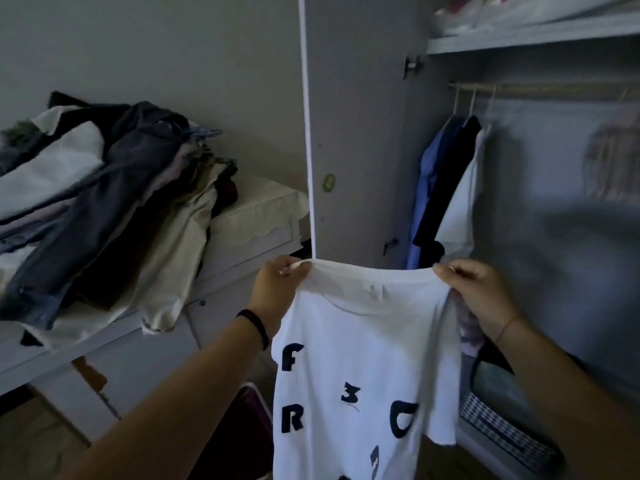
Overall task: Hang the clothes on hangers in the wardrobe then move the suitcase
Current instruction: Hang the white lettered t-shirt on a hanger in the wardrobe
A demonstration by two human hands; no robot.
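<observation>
- the white t-shirt hangs nearest, held up by its shoulders just in front of the open wardrobe. dark letters and a "3" show on its front, and no hanger is in it.
- the left hand pinches one shoulder, fingers curled over the cloth. the right hand pinches the other the same way. that makes two hands on one shirt.
- the step in hand, as i judge it, is a shirt taken up and spread, ready for a hanger. the next move calls for freeing one hand, finding a hanger, slipping it through the neck and hooking it on the rail.
- low beside the shirt sits a dark maroon shape. it may be the suitcase, but i cannot tell.
- to the left, a pile of clothes lies on a white drawer unit. it is too tangled to count, though plainly many pieces are left.
- farther in, the rail carries three hung garments packed together at its left end: one blue garment, one black garment and one white garment.
- a pale shape at the far right is too blurred to name.
</observation>
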